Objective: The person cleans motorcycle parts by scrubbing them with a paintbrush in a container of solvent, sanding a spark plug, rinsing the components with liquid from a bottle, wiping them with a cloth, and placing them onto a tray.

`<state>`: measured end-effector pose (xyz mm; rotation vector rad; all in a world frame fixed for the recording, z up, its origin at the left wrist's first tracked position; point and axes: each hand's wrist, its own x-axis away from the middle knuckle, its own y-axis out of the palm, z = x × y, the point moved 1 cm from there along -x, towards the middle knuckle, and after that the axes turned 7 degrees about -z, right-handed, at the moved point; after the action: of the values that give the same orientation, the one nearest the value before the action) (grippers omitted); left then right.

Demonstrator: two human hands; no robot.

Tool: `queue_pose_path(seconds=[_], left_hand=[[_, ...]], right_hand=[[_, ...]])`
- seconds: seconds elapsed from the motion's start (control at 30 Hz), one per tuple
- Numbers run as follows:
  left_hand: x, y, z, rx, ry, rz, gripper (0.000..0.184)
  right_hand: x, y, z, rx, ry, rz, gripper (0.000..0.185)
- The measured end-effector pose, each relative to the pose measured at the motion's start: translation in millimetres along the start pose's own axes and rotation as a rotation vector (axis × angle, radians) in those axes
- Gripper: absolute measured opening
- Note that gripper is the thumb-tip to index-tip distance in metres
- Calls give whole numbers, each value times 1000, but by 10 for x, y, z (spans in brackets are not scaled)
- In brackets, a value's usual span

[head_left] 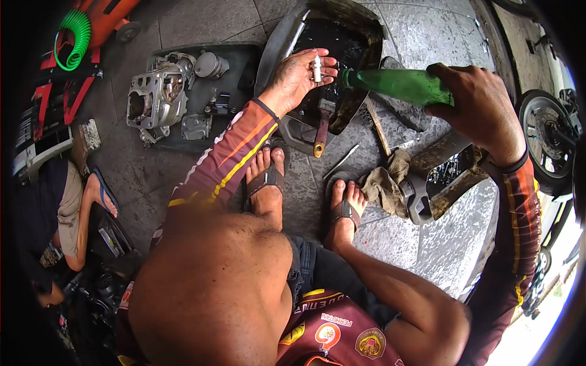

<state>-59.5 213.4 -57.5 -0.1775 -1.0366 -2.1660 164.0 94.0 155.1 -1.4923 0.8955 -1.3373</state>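
My left hand [299, 76] is palm up over a cut-open plastic container [268, 73] with dark liquid inside. A white spark plug [317, 69] lies across its slightly curled fingers. My right hand [479, 107] is wrapped round the base of a green plastic bottle [397, 85]. The bottle is tipped on its side, its mouth pointing at my left fingertips. Whether liquid runs from it I cannot tell. Below my left hand, a paintbrush [321, 131] with a dark red handle leans over the container's near edge.
A dark tray [238, 58] at the left holds engine parts, among them an engine casing [155, 100] and a piston [210, 64]. A rag [387, 186] lies beside a second cut container [452, 198]. Another person's leg [82, 213] is at far left, a motorcycle wheel [546, 137] at right.
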Motion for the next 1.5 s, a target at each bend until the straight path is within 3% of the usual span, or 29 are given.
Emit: queue_pose_path(seconds=[0.4, 0.47, 0.7, 0.9, 0.97, 1.1, 1.13, 1.3, 1.37, 1.4, 1.5], left_hand=[[10, 5, -12, 4, 4, -23, 33], [-26, -47, -62, 156, -41, -68, 33], [-6, -51, -75, 80, -65, 4, 32], [6, 25, -47, 80, -143, -147, 28], [19, 75, -57, -57, -68, -67, 30], [104, 117, 38, -237, -147, -61, 31], [102, 89, 34, -138, -174, -125, 30], [72, 52, -22, -212, -194, -78, 29], [74, 103, -34, -514, -142, -21, 28], [46, 53, -18, -522, -158, -117, 28], [23, -5, -100, -586, -93, -67, 28]], right_hand=[[64, 31, -91, -56, 0, -55, 36], [66, 38, -71, -52, -2, -40, 37], [66, 51, -62, -45, 13, -62, 38], [55, 65, 51, -30, 20, 1, 40], [48, 71, 65, -26, 27, -6, 39], [32, 99, 103, -25, 39, -7, 38], [28, 99, 107, -26, 43, -6, 37], [11, 124, 133, -30, 64, -34, 36], [17, 153, 164, -34, 54, -6, 36], [17, 150, 167, -33, 54, -5, 36], [20, 140, 171, -18, 77, -18, 36]])
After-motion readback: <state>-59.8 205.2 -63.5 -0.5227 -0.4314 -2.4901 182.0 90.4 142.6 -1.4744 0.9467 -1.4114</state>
